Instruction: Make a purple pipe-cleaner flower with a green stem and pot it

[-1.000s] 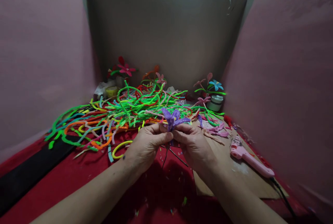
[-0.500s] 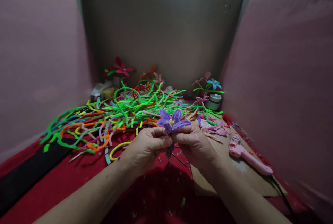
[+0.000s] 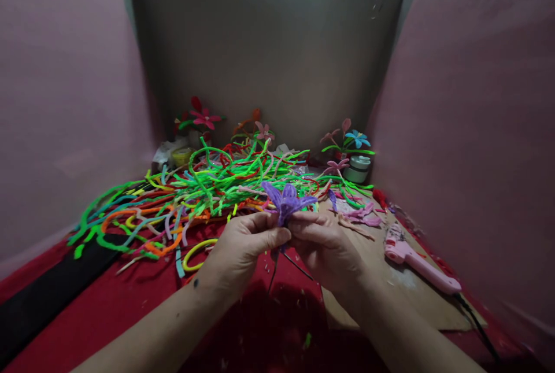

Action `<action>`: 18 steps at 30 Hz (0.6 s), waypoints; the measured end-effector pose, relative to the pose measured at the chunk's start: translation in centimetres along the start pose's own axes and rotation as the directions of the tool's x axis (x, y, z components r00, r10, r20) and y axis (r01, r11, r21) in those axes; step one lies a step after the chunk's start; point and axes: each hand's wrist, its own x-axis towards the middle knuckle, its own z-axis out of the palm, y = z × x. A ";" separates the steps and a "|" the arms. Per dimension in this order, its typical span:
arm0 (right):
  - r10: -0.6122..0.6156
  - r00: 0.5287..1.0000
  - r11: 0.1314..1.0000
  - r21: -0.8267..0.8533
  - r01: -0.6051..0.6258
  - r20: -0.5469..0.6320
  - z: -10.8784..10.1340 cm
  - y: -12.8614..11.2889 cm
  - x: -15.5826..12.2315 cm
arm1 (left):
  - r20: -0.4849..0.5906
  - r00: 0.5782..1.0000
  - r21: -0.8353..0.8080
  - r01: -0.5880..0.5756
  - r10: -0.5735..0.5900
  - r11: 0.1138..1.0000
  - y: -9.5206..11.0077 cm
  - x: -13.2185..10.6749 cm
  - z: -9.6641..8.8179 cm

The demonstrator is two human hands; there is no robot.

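Observation:
A purple pipe-cleaner flower is held upright between both my hands, its petals spread above the fingertips. My left hand pinches the base of the bloom between thumb and fingers. From the other side, my right hand closes on the same base, fingertips nearly touching the left thumb. Thin dark wire ends poke out below the fingers. Part of the flower's base is hidden by my fingers.
Behind my hands lies a heap of bright pipe cleaners, mostly green. On the right, a pink glue gun with a black cord rests on a cardboard sheet. Finished flowers stand along the back wall; a black strip lies left.
The purple flower has tilted so its petals now show from the side rather than the yellow centre. My hands stay pinched at its base, with the wire ends more visible.

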 end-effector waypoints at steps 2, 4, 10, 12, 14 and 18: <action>-0.037 0.999 0.998 -0.043 0.038 0.018 0.2 0.1 -0.1 | -0.009 1.000 0.050 -0.026 0.027 0.998 0.1 -0.1 0.1; -0.086 0.996 0.993 -0.076 0.087 0.012 0.4 0.2 -0.2 | -0.017 0.999 0.111 -0.044 0.046 0.993 0.2 -0.3 0.2; -0.141 0.989 0.980 -0.148 0.134 -0.038 0.7 0.8 -0.1 | -0.082 0.984 0.319 -0.126 0.159 0.939 0.1 -0.6 0.3; -0.149 0.988 0.977 -0.161 0.142 -0.032 0.7 1.0 -0.1 | -0.079 0.980 0.333 -0.148 0.183 0.931 0.0 -0.6 0.3; -0.167 0.986 0.973 -0.166 0.160 -0.028 0.6 1.1 -0.1 | -0.073 0.979 0.324 -0.157 0.190 0.933 0.0 -0.5 0.3; -0.174 0.984 0.972 -0.165 0.167 -0.029 0.5 1.3 -0.1 | -0.071 0.983 0.293 -0.140 0.167 0.946 0.1 -0.5 0.4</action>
